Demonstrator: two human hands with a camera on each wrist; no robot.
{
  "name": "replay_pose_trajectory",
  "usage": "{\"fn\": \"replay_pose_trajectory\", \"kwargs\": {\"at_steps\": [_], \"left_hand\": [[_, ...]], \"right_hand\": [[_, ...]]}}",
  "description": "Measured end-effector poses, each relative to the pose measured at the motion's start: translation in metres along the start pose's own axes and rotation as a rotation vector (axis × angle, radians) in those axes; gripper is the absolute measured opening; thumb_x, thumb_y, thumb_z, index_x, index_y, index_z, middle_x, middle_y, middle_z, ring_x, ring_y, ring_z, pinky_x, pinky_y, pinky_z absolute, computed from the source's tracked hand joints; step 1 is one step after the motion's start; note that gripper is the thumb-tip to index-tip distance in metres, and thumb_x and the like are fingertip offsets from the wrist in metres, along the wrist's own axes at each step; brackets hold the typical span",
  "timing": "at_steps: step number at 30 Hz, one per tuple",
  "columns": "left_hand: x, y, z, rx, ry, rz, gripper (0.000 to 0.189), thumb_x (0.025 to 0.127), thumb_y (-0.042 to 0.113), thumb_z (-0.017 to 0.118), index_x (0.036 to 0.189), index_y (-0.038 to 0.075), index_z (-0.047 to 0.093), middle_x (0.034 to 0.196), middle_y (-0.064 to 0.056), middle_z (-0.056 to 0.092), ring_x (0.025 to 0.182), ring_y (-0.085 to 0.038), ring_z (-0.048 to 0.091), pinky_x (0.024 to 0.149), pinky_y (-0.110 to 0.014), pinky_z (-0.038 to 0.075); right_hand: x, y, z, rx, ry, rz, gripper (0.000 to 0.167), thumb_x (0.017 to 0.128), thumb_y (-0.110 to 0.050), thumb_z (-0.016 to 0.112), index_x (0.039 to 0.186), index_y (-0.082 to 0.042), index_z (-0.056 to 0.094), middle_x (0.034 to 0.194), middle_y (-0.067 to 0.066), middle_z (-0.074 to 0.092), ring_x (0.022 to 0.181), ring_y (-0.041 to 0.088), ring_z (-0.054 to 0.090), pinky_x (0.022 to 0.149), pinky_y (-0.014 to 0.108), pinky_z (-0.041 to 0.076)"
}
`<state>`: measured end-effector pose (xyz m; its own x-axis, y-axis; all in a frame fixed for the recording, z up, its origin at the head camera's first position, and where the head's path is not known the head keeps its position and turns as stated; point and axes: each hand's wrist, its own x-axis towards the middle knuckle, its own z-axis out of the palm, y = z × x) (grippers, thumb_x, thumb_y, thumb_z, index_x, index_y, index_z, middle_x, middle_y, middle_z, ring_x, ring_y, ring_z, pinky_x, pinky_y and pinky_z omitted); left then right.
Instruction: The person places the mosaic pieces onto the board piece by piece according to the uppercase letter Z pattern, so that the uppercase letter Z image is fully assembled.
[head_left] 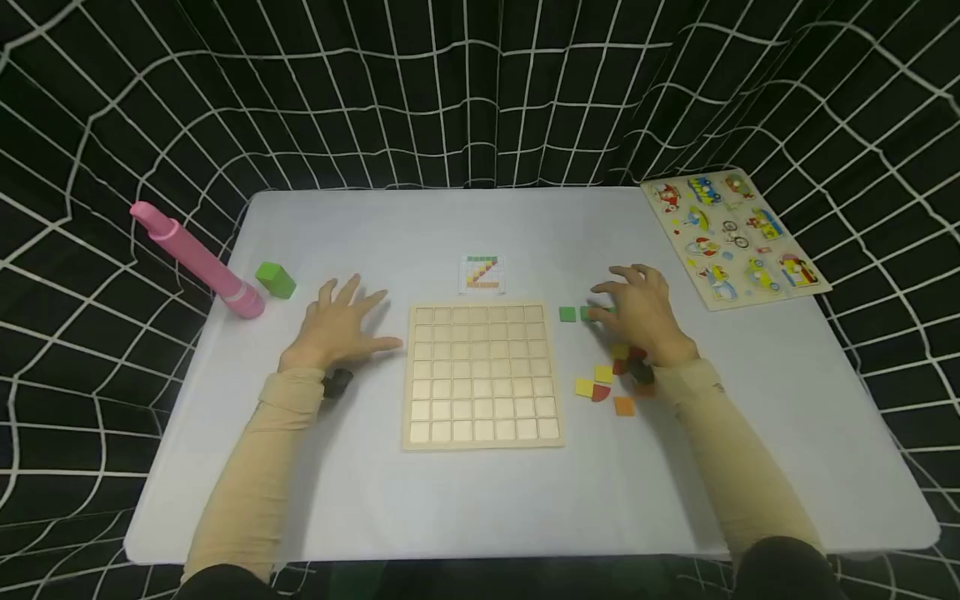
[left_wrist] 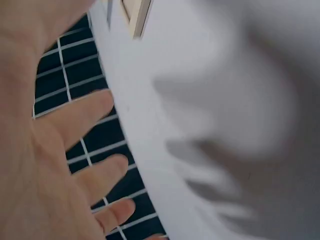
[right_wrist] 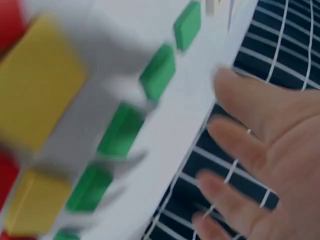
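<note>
My left hand (head_left: 335,327) hovers over the white table with fingers spread, left of the wooden grid board (head_left: 483,375). In the left wrist view nothing lies between its fingers, and their shadows fall on the tabletop. My right hand (head_left: 641,312) is held above a row of green square tiles (head_left: 567,314), fingers loosely extended and holding nothing. In the right wrist view several green tiles (right_wrist: 158,72) lie in a line beside the fingers. Yellow tiles (head_left: 584,387), red quarter-round tiles (head_left: 601,392) and orange tiles (head_left: 624,406) lie below that hand, partly hidden by the wrist.
A small pattern card (head_left: 482,274) lies behind the board. A pink cylinder (head_left: 198,260) and a green block (head_left: 276,280) are at the left. A vehicle picture puzzle (head_left: 735,237) lies at the back right. White netting (head_left: 480,100) over dark cloth surrounds the table.
</note>
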<state>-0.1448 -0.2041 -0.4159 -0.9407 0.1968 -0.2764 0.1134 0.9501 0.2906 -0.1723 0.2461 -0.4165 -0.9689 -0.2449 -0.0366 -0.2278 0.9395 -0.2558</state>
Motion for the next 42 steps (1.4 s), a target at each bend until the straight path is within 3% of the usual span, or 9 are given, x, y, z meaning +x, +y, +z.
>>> {"fn": "replay_pose_trajectory", "kwargs": {"at_steps": [5,13,17,21,25,29,37,42], "left_hand": [[0.007,0.007,0.007,-0.013,-0.049,0.084,0.104,0.077,0.068,0.078,0.161,0.024,0.037,0.175,-0.02,0.01,0.153,-0.051,0.018,0.12,-0.075,0.025],[0.01,0.01,0.019,-0.005,-0.091,0.099,0.109,0.072,0.067,0.083,0.161,0.024,0.037,0.174,-0.021,0.014,0.151,-0.049,0.023,0.117,-0.066,0.032],[0.008,0.009,0.022,-0.011,-0.102,0.089,0.111,0.071,0.066,0.084,0.161,0.024,0.037,0.175,-0.019,0.013,0.153,-0.048,0.02,0.12,-0.064,0.03],[0.007,0.01,0.02,0.002,-0.097,0.074,0.111,0.069,0.065,0.086,0.161,0.024,0.037,0.175,-0.018,0.013,0.159,-0.049,0.009,0.124,-0.068,0.024],[0.008,0.016,0.016,0.019,-0.11,0.07,0.112,0.068,0.062,0.087,0.161,0.023,0.038,0.175,-0.018,0.013,0.161,-0.052,-0.006,0.126,-0.074,0.015],[0.011,0.021,0.016,0.029,-0.126,0.073,0.111,0.069,0.062,0.087,0.161,0.022,0.038,0.175,-0.018,0.014,0.159,-0.053,-0.01,0.125,-0.075,0.012],[0.012,0.021,0.018,0.003,-0.141,0.053,0.112,0.067,0.062,0.087,0.161,0.024,0.039,0.176,-0.015,0.012,0.159,-0.051,-0.014,0.126,-0.074,0.01],[0.013,0.016,0.018,-0.005,-0.137,0.05,0.112,0.068,0.063,0.086,0.161,0.024,0.037,0.176,-0.014,0.011,0.16,-0.05,-0.014,0.126,-0.073,0.009]], "right_hand": [[0.013,-0.017,0.005,-0.005,-0.095,-0.084,0.039,0.091,-0.027,0.078,0.123,-0.004,0.075,0.15,0.026,0.055,0.138,0.053,0.041,0.107,0.066,0.04],[0.021,-0.031,0.02,-0.025,-0.169,-0.043,0.031,0.093,-0.022,0.076,0.119,-0.004,0.076,0.149,0.022,0.057,0.14,0.05,0.04,0.115,0.066,0.037],[0.024,-0.045,0.02,0.008,-0.143,-0.058,0.031,0.093,-0.022,0.076,0.117,-0.002,0.075,0.148,0.024,0.057,0.14,0.05,0.041,0.115,0.066,0.037],[0.036,-0.081,0.014,0.06,-0.133,-0.129,0.035,0.093,-0.022,0.076,0.119,0.0,0.074,0.148,0.023,0.058,0.137,0.047,0.045,0.114,0.063,0.039],[0.054,-0.124,0.018,0.107,-0.183,-0.224,0.039,0.093,-0.024,0.077,0.121,0.002,0.073,0.148,0.021,0.059,0.136,0.044,0.047,0.115,0.06,0.041],[0.069,-0.153,0.034,0.112,-0.226,-0.29,0.039,0.092,-0.027,0.077,0.12,0.001,0.074,0.147,0.018,0.061,0.14,0.042,0.049,0.121,0.061,0.038],[0.08,-0.18,0.055,0.034,-0.222,-0.345,0.039,0.089,-0.031,0.078,0.116,-0.003,0.076,0.143,0.015,0.066,0.126,0.039,0.058,0.111,0.057,0.049],[0.085,-0.187,0.057,0.016,-0.224,-0.336,0.038,0.09,-0.035,0.078,0.117,-0.008,0.077,0.143,0.01,0.066,0.127,0.036,0.058,0.114,0.057,0.044]]}}
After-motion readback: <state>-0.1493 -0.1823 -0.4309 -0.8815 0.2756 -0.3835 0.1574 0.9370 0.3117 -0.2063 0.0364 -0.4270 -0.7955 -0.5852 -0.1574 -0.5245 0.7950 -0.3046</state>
